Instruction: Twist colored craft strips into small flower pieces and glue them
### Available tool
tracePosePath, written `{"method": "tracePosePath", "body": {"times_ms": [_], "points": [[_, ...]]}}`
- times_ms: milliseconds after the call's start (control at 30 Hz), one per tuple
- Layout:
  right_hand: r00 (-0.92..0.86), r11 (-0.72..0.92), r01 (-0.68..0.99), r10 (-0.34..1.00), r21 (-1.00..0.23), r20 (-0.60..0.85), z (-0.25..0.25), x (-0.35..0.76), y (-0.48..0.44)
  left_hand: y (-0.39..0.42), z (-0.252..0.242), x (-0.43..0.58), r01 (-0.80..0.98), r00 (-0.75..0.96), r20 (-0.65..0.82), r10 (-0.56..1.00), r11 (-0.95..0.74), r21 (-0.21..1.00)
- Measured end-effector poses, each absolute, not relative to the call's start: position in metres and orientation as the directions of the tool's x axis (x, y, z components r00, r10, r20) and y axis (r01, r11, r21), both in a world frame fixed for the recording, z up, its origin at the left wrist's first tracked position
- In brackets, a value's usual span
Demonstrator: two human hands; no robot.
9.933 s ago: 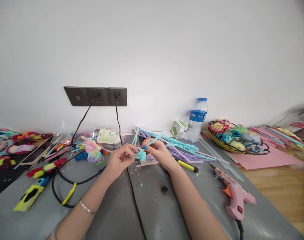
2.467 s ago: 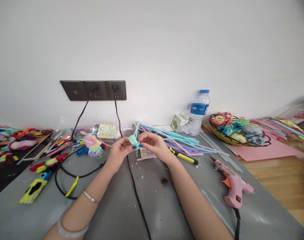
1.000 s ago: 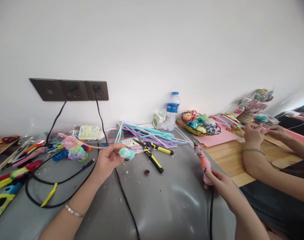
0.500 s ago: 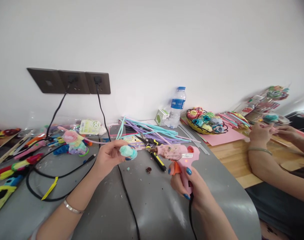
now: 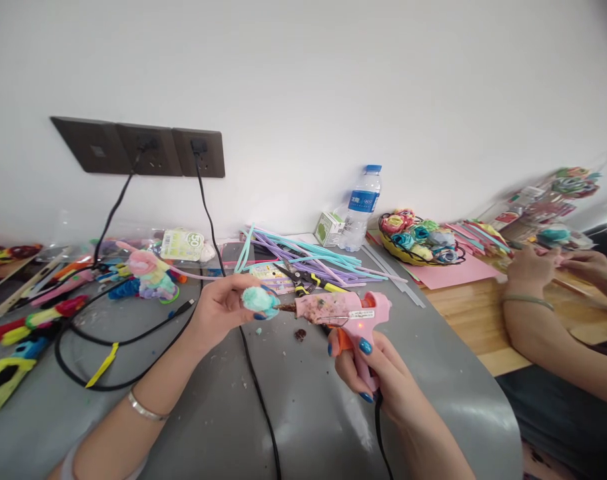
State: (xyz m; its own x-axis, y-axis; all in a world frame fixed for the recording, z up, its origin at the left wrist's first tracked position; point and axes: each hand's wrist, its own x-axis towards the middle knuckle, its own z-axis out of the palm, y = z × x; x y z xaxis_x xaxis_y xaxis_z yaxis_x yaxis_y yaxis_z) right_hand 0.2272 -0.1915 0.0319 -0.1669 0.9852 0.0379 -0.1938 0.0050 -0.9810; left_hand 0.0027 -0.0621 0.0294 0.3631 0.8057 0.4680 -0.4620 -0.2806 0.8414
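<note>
Between the fingertips of my left hand [image 5: 227, 308] is a small fluffy turquoise piece [image 5: 259, 302], seemingly made of pipe cleaner. My right hand [image 5: 370, 363] is wrapped round the handle of a pink hot glue gun [image 5: 340, 308], with a finger at its orange trigger. The gun's stained nozzle points left and reaches the right side of the turquoise piece; whether they touch I cannot tell. A small light glows on the gun. Behind it lie pliers [image 5: 308, 277] with yellow and black handles, partly covered by the gun.
Purple and turquoise pipe cleaners [image 5: 328, 263] lie along the wall near a water bottle [image 5: 362, 208] and a small box [image 5: 329, 229]. Black cables [image 5: 256, 373] cross the grey table. To the right are a basket of flowers [image 5: 420, 239] and another person's hands [image 5: 530, 270].
The glue gun has moved left in my right hand, bringing its nozzle to the turquoise piece. My left hand keeps its hold. The view has shifted slightly.
</note>
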Motion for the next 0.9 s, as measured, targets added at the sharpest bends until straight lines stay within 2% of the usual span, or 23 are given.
{"method": "tracePosePath", "body": {"times_ms": [900], "points": [[-0.118,0.020,-0.112,0.992,-0.993,0.033,0.0328,0.2248,-0.1951,-0.0630,0.0315,0.0021,-0.444,0.348,0.460,0.817,-0.288,0.848]]}}
